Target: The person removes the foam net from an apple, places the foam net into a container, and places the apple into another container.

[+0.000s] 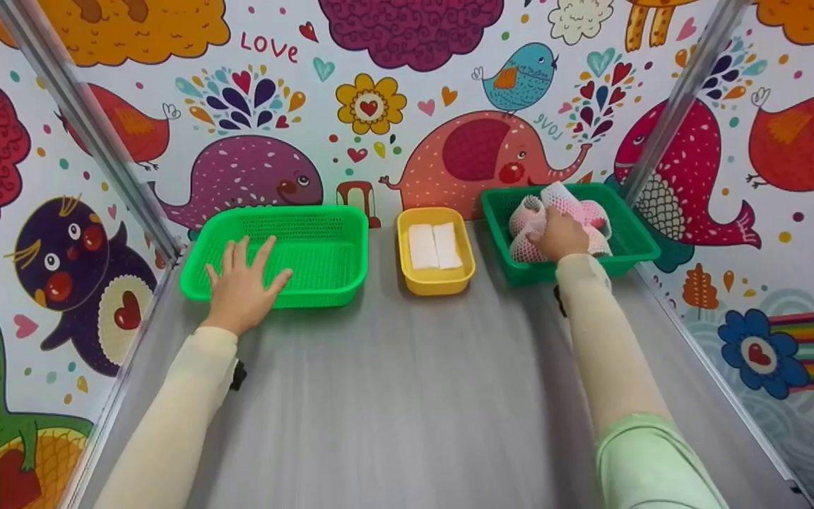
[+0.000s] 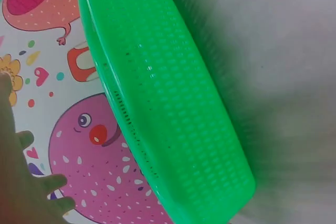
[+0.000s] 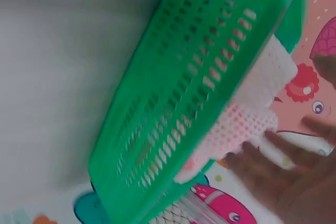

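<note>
A yellow tub [image 1: 438, 287] is sitting on a gray table [image 1: 407, 410], and it is holding 2 flat white pieces [image 1: 422, 247] side by side. Left of the tub, a bright green basket [image 1: 322, 265] full of little holes is resting. The person's left hand [image 1: 241, 293] is hovering over the side of that basket farthest from the tub, and its fingers are spreading wide apart.

Right of the tub, a dark green basket [image 1: 627, 227] is holding pink and white foam-net bundles [image 1: 526, 220]. They are lying close together in a pile, and a bit of red is peeking out of the netting. I can't count them. The right hand [image 1: 564, 237] is resting in among them. From the wrist side its fingers are looking blurry but apart, and I can't tell if the tips are touching the netting.

Long cream sleeves [image 1: 174, 417] are covering the arms. Behind the tub, a pinkish elephant [image 1: 474, 152] is showing on the wall.
</note>
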Available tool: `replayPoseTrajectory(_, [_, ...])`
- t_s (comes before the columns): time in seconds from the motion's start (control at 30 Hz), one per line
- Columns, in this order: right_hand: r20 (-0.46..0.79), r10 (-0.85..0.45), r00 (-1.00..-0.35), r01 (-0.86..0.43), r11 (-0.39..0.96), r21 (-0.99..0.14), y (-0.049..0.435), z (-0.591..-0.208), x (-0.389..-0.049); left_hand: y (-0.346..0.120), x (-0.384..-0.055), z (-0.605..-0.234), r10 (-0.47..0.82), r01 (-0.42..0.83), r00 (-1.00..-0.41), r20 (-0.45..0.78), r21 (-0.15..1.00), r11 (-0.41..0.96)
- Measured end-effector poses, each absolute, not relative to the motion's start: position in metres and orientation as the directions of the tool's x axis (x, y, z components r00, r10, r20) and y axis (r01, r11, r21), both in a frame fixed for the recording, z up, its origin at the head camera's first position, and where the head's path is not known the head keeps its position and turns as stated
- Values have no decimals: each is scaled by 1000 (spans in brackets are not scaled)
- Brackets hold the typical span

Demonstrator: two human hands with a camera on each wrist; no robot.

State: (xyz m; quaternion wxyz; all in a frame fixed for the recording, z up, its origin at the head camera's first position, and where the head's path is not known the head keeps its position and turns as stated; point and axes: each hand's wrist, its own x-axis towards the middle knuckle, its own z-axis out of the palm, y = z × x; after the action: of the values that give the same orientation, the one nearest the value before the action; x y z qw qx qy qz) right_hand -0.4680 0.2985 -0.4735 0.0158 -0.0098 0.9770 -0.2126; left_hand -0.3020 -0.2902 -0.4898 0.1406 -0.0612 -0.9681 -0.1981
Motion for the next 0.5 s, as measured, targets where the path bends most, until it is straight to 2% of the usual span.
replayPoseTrajectory(0.2, [-155,115,-981,188,753,-631,281,-454,-450,-283,-278,-497,107,219,-928,358,289,932])
replayPoseTrajectory(0.4, [-216,132,-968,242,727,-642,274,-463,-457,-278,-260,-503,127,238,-918,375,266,934])
replayPoseTrajectory(0.5, [-220,106,-970,226,732,-643,280,-479,-474,-277,-257,-504,127,233,-925,357,271,934])
